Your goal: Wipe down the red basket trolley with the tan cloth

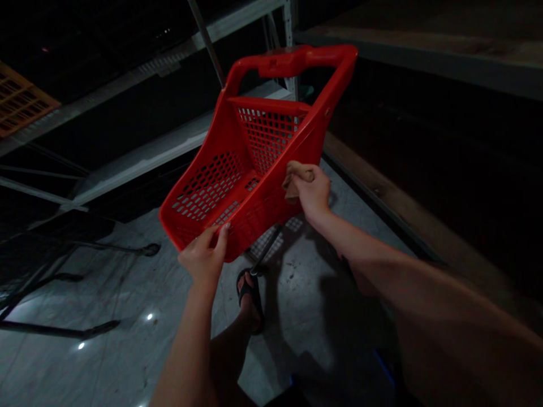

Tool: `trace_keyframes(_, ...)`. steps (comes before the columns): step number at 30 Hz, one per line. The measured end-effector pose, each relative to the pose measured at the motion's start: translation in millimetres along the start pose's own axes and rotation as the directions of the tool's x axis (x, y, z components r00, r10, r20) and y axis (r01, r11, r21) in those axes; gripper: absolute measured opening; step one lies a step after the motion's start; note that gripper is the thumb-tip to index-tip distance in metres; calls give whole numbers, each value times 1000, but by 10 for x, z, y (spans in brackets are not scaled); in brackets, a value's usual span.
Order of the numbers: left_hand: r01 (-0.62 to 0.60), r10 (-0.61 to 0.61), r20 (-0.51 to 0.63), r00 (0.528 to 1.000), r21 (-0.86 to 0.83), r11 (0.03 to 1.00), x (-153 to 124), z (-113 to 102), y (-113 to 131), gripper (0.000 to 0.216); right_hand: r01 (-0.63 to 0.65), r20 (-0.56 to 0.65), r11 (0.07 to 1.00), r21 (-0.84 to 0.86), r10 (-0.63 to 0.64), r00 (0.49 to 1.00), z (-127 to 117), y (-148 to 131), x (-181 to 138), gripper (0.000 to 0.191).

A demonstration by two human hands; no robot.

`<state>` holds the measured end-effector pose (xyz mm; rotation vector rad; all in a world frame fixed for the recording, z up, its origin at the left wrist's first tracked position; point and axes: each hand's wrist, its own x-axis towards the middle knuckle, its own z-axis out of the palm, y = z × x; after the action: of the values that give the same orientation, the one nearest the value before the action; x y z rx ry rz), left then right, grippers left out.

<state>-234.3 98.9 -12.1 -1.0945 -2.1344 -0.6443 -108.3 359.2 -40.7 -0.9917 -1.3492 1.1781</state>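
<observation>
At the far left I see an orange crate (25, 102) on a pale metal shelf (139, 161), with dark metal legs (42, 328) standing on the grey floor (169, 288) below. Next comes the person's left hand (202, 257), partly closed on the lower end of the red basket (263, 209), thumb by the rim; where all its fingertips rest I cannot tell. That grip probably steadies the basket against pressure from the other side.

The basket takes up the middle, tilted in my view, its handle end up and away from the person, so the long near wall faces both arms. A dark leg (268, 249) shows beneath it, seemingly carrying it above the floor, and a sandalled foot (249, 297) stands close by, perhaps for balance.

Further right, the right hand (314, 195) is closed around a bunched brown cloth (292, 182), held against the outside of that wall, likely bunched to give firm contact. Past it, a broad shelf (424, 34) edges the dark space.
</observation>
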Motion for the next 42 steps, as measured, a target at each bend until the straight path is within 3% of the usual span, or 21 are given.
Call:
trace_keyframes(3,30,-30,11,1000,4,1000,-14,-7,37,47,-71,-252,997,-2,68,965,-139,89,478,20)
trace_keyframes(5,61,-61,11,998,18,998,-21,-13,71,47,-87,-268,996,-29,76,960,-153,166,539,20)
trace_keyframes(7,96,-96,6,995,36,995,-22,-17,109,46,-102,-160,992,-71,90,983,-76,239,317,19)
trace_keyframes(10,141,-142,8,990,57,988,-5,-8,158,45,-91,48,989,-121,97,994,147,300,-415,21)
trace_keyframes(13,184,-186,18,982,67,981,27,14,188,46,-73,320,995,-72,92,943,345,281,-1147,20)
trace_keyframes(16,205,-208,40,977,62,977,49,29,200,47,-165,434,986,1,149,889,411,218,-1365,14)
trace_keyframes(18,206,-209,68,976,48,977,55,25,203,47,-235,387,971,53,197,901,382,182,-1144,10)
trace_keyframes(20,212,-214,97,972,37,977,53,10,210,45,-249,237,962,114,217,947,323,164,-713,11)
trace_keyframes(23,237,-240,120,963,38,971,42,-16,234,43,-176,-64,975,137,186,980,245,158,-21,17)
trace_keyframes(26,277,-282,122,952,55,959,26,-24,272,44,-84,-132,995,63,91,987,220,136,208,16)
trace_keyframes(28,300,-306,113,945,71,951,21,-15,300,46,-40,-57,999,-14,39,998,232,93,-28,16)
trace_keyframes(30,310,-317,107,942,78,948,29,1,328,45,-30,104,998,-52,35,994,260,35,-483,18)
trace_keyframes(33,313,-320,101,942,83,946,65,20,369,41,-83,455,997,-3,75,887,320,-45,-1191,16)
trace_keyframes(35,311,-320,104,942,94,946,90,23,391,39,-111,546,994,1,93,833,356,-83,-1451,14)
trace_keyframes(38,289,-298,136,945,82,954,100,16,399,38,-129,460,992,17,107,882,381,-101,-1359,13)
trace_keyframes(42,263,-265,177,948,34,964,57,-4,367,38,-57,110,997,44,52,993,336,17,-530,20)
